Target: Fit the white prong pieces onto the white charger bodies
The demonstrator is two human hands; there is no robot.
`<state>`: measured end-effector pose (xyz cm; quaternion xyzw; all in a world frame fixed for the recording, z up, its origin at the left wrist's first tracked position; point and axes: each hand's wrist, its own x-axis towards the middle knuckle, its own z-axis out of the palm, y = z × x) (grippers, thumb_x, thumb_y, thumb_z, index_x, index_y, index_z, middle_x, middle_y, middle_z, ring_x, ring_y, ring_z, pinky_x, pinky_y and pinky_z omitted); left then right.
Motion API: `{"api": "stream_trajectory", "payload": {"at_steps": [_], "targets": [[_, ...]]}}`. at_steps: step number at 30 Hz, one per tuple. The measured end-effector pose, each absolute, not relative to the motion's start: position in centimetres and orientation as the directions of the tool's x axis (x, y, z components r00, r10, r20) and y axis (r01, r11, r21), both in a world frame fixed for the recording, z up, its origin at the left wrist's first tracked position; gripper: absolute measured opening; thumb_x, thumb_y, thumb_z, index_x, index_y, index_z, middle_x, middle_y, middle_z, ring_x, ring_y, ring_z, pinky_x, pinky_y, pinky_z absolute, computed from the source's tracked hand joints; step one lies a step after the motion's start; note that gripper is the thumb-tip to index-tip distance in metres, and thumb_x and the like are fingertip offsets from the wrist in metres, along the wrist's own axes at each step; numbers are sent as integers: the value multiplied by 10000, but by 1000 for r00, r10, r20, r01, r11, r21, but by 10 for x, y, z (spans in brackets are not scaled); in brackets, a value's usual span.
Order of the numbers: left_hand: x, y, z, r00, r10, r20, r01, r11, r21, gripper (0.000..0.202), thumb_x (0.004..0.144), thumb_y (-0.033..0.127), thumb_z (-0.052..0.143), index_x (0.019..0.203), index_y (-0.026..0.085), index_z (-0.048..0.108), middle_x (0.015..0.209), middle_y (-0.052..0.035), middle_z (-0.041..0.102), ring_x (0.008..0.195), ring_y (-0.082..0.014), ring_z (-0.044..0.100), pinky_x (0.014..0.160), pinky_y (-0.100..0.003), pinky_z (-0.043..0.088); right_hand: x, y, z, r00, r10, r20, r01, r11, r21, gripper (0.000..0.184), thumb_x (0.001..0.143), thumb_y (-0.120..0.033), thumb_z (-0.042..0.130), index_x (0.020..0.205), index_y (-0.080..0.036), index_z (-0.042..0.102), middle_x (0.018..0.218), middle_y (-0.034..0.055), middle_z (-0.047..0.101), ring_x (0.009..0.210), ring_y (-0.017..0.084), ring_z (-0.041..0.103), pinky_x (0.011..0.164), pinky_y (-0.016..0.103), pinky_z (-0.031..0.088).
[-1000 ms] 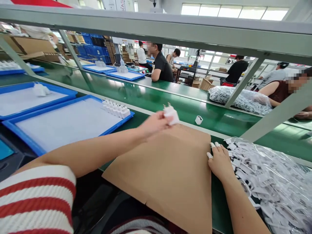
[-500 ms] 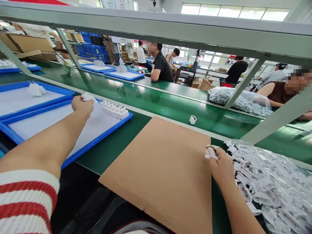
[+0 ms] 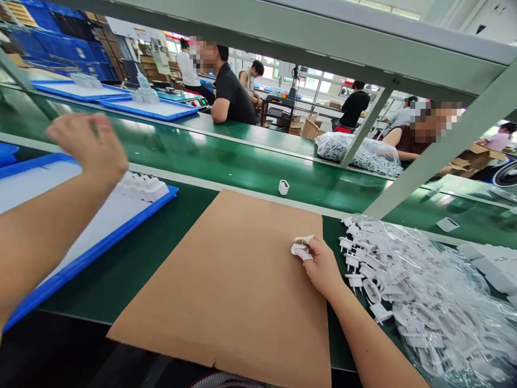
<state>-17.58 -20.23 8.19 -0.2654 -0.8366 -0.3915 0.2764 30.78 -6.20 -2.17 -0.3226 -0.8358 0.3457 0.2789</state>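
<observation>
My left hand (image 3: pixel 88 143), smeared by motion, is raised over the near blue tray (image 3: pixel 133 229). No piece shows in it, but its fingers are too blurred to read. Just behind the wrist, white adapter blocks (image 3: pixel 141 186) stand in rows on the tray's white lining. Above the right side of a brown cardboard sheet (image 3: pixel 226 280), my right hand (image 3: pixel 323 264) pinches a small white plastic piece (image 3: pixel 299 249) between thumb and forefinger. Its exact shape is partly hidden by the fingertips. Right of that hand, white plug parts (image 3: pixel 374 291) spill from a clear plastic bag (image 3: pixel 456 291).
One white housing (image 3: pixel 284 187) stands on the green belt (image 3: pixel 242 167) beyond the cardboard; another (image 3: pixel 447 224) lies farther right. White blocks (image 3: pixel 493 264) sit behind the bag. A slanted metal post (image 3: pixel 436 140) rises at the right. Across the belt are blue trays (image 3: pixel 149 108) and seated co-workers (image 3: pixel 232 91).
The view has swung right. My left hand, earlier pinching a white piece over the tray, is now lifted and blurred. My right hand has come from the parts pile to over the cardboard.
</observation>
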Motion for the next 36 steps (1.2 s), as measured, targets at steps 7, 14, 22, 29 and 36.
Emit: {"api": "stream_trajectory", "payload": {"at_steps": [7, 14, 22, 29, 36], "targets": [[-47, -60, 46, -470, 821, 325, 810, 255, 528, 400, 939, 506, 634, 1124, 162, 722, 1149, -63, 742, 1082, -243, 640, 977, -304, 476, 312, -60, -25, -623, 755, 203, 397, 530, -749, 191, 868, -343, 682, 1018, -271, 776, 968, 36, 748, 838, 198, 690, 782, 333, 554], [11, 28, -17, -613, 775, 157, 669, 403, 625, 706, 730, 461, 844, 1276, 68, 631, 1268, -244, 681, 1221, -398, 610, 977, -403, 489, 312, -61, -22, -573, 814, 94, 312, 323, -894, 248, 757, -362, 774, 982, -260, 796, 961, 33, 778, 810, 193, 690, 736, 321, 544], [33, -7, -3, -522, 820, 233, 683, 239, 690, 472, 860, 314, 596, 1294, 138, 654, 1172, -108, 730, 1025, -266, 668, 901, -317, 497, 311, -60, 0, -498, 854, -151, -56, -206, -977, 344, 575, -299, 835, 897, -190, 785, 903, 63, 773, 827, 203, 697, 736, 310, 554], [87, -119, -14, -215, 967, 137, 544, 2, 839, 582, 811, 562, 647, 1290, 235, 686, 1189, -61, 726, 969, -261, 660, 881, -361, 532, 313, -69, 8, -525, 837, -156, -77, -229, -970, 367, 574, -309, 871, 906, -192, 769, 901, 44, 758, 821, 175, 678, 777, 298, 530], [111, -150, -33, 26, 986, 162, 534, -151, 832, 543, 788, 504, 711, 1278, 273, 684, 1198, -93, 704, 1124, -318, 638, 968, -428, 547, 312, -71, 8, -496, 868, -3, -16, -12, -1000, 384, 690, -393, 807, 1026, -232, 712, 953, 21, 741, 722, 139, 639, 713, 309, 561]]}}
